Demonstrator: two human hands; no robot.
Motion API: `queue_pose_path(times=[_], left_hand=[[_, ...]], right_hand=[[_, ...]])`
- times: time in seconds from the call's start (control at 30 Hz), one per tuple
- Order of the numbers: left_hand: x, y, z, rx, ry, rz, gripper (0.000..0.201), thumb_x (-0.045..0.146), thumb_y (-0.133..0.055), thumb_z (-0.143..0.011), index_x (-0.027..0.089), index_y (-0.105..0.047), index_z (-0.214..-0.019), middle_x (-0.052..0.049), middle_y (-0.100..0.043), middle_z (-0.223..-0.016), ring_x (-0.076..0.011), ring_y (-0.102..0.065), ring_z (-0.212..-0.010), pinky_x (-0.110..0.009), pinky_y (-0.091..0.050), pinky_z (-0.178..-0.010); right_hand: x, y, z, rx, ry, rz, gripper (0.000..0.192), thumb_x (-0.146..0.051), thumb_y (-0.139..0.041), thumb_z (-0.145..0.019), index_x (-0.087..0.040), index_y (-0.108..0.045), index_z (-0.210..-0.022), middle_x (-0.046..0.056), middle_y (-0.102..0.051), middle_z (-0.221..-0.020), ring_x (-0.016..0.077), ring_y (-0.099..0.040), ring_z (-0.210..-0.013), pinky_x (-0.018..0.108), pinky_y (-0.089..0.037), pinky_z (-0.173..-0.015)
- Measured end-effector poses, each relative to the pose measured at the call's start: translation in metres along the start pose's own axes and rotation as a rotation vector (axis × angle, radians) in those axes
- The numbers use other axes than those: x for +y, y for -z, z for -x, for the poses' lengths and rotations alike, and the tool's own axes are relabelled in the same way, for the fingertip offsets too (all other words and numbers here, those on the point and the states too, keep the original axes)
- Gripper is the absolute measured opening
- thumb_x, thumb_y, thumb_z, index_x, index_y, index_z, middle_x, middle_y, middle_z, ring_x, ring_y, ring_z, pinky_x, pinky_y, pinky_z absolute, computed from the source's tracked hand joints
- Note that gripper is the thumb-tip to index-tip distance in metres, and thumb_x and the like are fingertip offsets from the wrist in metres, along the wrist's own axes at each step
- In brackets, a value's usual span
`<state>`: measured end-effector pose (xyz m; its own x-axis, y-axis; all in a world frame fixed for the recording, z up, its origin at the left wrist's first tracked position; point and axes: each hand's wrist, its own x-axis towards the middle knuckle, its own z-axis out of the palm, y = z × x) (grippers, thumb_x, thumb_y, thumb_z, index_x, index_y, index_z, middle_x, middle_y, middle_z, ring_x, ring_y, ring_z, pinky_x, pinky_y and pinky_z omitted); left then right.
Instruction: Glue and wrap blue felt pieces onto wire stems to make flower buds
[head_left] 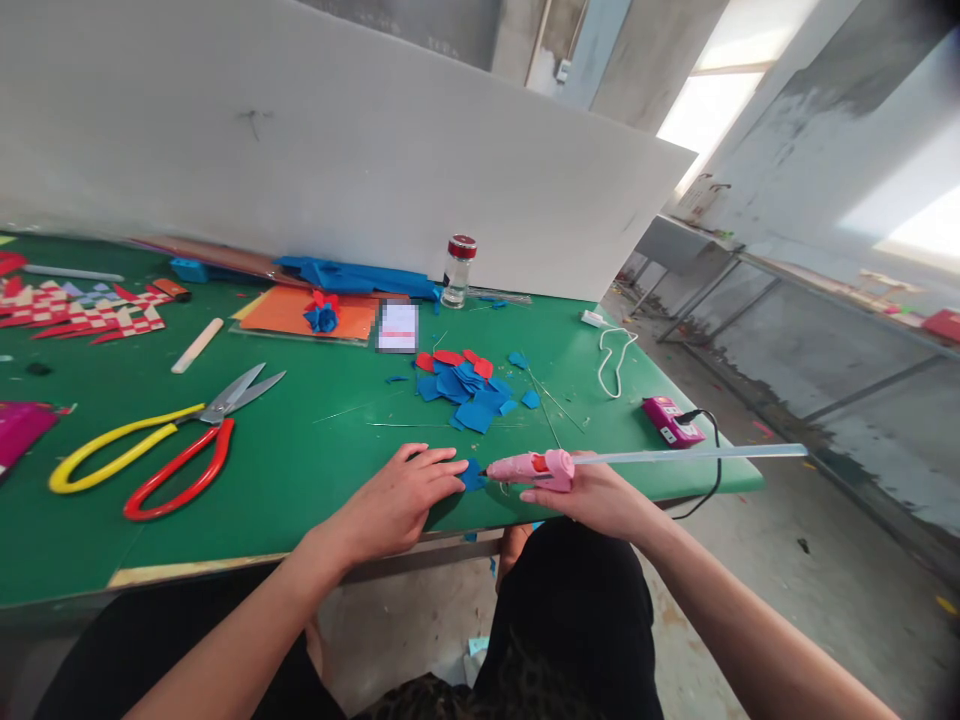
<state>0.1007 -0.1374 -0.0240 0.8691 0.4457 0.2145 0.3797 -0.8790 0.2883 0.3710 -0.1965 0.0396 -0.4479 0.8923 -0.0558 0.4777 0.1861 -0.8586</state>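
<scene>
My right hand [589, 495] is closed around a pink glue gun [531, 467], a long clear glue stick [697, 455] jutting from its back. The nozzle points left and meets the right edge of a small blue paper piece [472, 476] near the table's front edge. My left hand [405, 497] holds that piece against the tabletop with its fingertips, partly covering it. Just beyond lies a loose pile of cut blue paper pieces [469, 392], with several red paper pieces [450, 357] at its far side.
Yellow-and-red-handled scissors [217, 410] lie partly open at left on the green table [315, 460]. Behind are a blue-and-red paper flower [321, 316] on orange sheets [270, 318] and a red-capped jar [458, 272]. A magenta box [673, 421] with a black cord sits at right.
</scene>
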Motion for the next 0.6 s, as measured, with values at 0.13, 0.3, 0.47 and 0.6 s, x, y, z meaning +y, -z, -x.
queue_pose_path(times=[0.13, 0.3, 0.47, 0.6], left_hand=[[-0.001, -0.001, 0.000, -0.001, -0.001, 0.003, 0.055, -0.001, -0.045, -0.074, 0.024, -0.059, -0.121, -0.003, -0.054, -0.144, -0.0253, -0.043, -0.136, -0.048, -0.030, -0.109], [-0.001, 0.000, 0.000, 0.006, -0.007, 0.011, 0.053, 0.000, -0.045, -0.075, 0.024, -0.060, -0.121, -0.005, -0.055, -0.143, -0.0250, -0.043, -0.136, -0.047, -0.031, -0.109], [-0.001, -0.001, 0.001, 0.003, -0.008, 0.002, 0.054, 0.000, -0.045, -0.075, 0.023, -0.059, -0.122, -0.005, -0.054, -0.144, -0.0252, -0.043, -0.136, -0.048, -0.031, -0.109], [-0.001, -0.001, 0.001, 0.016, -0.010, 0.012, 0.054, 0.000, -0.045, -0.074, 0.024, -0.060, -0.121, -0.005, -0.055, -0.143, -0.0250, -0.043, -0.136, -0.047, -0.031, -0.109]], right_hand=[[-0.001, 0.000, 0.001, -0.049, 0.007, 0.006, 0.035, -0.033, -0.058, -0.092, -0.029, -0.065, -0.127, -0.002, -0.064, -0.131, 0.0213, -0.058, -0.123, 0.036, -0.045, -0.109], [0.005, -0.002, 0.001, -0.010, 0.028, 0.070, 0.036, -0.033, -0.056, -0.093, -0.031, -0.064, -0.128, -0.003, -0.063, -0.131, 0.0221, -0.058, -0.123, 0.037, -0.044, -0.110], [0.011, -0.002, -0.001, 0.043, 0.050, 0.137, 0.034, -0.033, -0.058, -0.092, -0.032, -0.066, -0.125, -0.004, -0.066, -0.127, 0.0235, -0.062, -0.118, 0.037, -0.048, -0.106], [0.011, -0.004, 0.001, 0.055, 0.014, 0.111, 0.032, -0.033, -0.057, -0.092, -0.032, -0.069, -0.122, -0.003, -0.068, -0.124, 0.0240, -0.064, -0.115, 0.038, -0.051, -0.103]])
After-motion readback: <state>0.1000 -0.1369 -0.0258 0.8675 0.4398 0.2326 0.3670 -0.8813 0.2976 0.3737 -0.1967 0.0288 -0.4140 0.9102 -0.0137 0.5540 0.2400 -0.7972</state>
